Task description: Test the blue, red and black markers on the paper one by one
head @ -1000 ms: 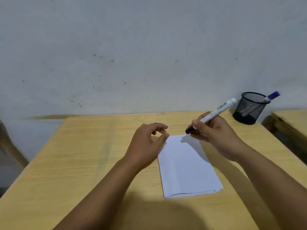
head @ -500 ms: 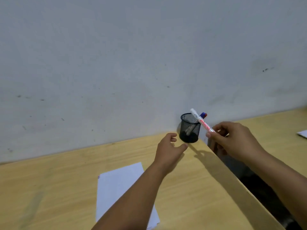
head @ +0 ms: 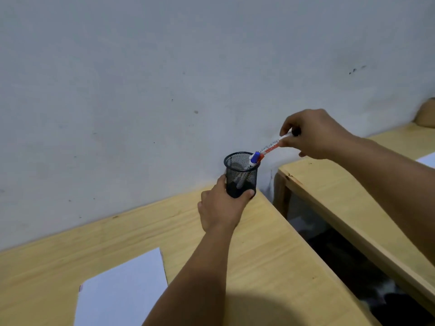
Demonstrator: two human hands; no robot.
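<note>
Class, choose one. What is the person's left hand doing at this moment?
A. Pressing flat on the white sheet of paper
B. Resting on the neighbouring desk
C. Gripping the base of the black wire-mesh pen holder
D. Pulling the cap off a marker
C: the left hand curls round the lower part of the black wire-mesh pen holder, away from the white sheet of paper.

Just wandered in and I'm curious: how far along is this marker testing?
No marks are visible on the paper, so finished tests can't be confirmed. In hand: the left hand grips the mesh cup while the right hand holds the red marker at its rim, beside the blue marker. What remains is unclear.
</note>
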